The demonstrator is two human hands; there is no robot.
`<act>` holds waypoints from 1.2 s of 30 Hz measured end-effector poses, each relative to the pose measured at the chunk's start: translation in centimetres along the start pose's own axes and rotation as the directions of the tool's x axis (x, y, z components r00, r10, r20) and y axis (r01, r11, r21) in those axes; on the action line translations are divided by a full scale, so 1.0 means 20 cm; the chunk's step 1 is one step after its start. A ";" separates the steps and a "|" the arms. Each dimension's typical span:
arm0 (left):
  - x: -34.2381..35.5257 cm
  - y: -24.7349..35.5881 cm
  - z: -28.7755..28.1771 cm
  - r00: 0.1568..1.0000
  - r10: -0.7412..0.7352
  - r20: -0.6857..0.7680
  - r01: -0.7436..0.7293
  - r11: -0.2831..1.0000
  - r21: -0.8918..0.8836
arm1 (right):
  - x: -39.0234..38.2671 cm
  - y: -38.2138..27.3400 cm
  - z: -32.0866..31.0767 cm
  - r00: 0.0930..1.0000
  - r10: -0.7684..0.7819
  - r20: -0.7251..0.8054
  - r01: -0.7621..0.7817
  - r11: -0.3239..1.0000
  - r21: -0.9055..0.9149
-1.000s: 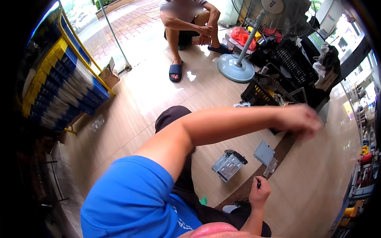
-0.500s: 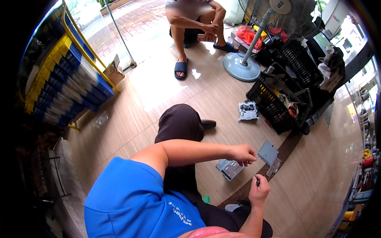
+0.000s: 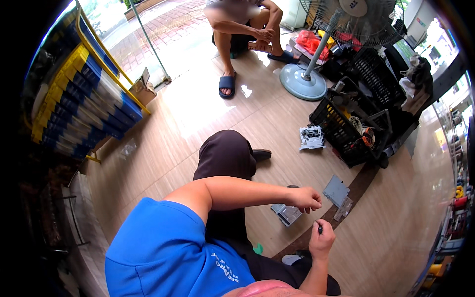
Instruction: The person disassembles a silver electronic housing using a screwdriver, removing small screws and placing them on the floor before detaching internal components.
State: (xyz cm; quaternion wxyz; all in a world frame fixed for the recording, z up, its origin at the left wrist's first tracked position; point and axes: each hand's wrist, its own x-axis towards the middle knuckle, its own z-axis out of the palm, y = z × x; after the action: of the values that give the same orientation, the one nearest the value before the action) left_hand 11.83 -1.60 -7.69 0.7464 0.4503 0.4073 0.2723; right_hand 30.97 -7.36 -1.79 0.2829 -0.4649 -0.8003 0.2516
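Looks like a small shop, with some repair work going on! Opens at far left onto brick paving (image 3: 153,33), bright with daylight. Stocked on the left with blue-and-yellow packages (image 3: 74,106) on a yellow rack (image 3: 143,107). Crowded along the right edge with small colourful goods (image 3: 460,203). Strewn across the glossy floor (image 3: 277,119) with a crate (image 3: 334,121) of jumbled parts, a bared mechanism (image 3: 311,137), a metal box (image 3: 288,216), a loose grey plate (image 3: 336,190).

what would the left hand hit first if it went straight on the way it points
Probably the flat grey plate on the floor, to the right of the left hand; the hand's height is unclear, so it might pass above.
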 end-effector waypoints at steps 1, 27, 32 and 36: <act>0.00 0.00 0.00 1.000 -0.001 -0.004 0.001 1.000 0.002 | 0.00 0.00 0.00 1.000 -0.001 0.002 0.001 1.000 -0.001; 0.04 -0.06 0.01 0.998 -0.058 0.017 0.057 0.998 0.026 | 0.01 -0.01 0.00 1.000 -0.027 -0.015 0.028 1.000 0.015; 0.05 -0.07 0.02 0.997 -0.072 0.016 0.071 0.997 0.028 | 0.00 0.00 0.00 1.000 -0.023 -0.001 0.023 1.000 0.016; 0.04 -0.08 0.02 0.998 -0.062 0.002 0.062 0.998 0.011 | 0.00 -0.01 0.01 1.000 -0.031 -0.004 0.031 0.999 0.022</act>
State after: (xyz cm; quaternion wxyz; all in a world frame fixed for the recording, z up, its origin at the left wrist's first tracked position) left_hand 12.60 -1.88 -9.28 0.7525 0.4419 0.4218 0.2461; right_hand 30.73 -7.41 -1.77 0.2932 -0.4497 -0.8041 0.2554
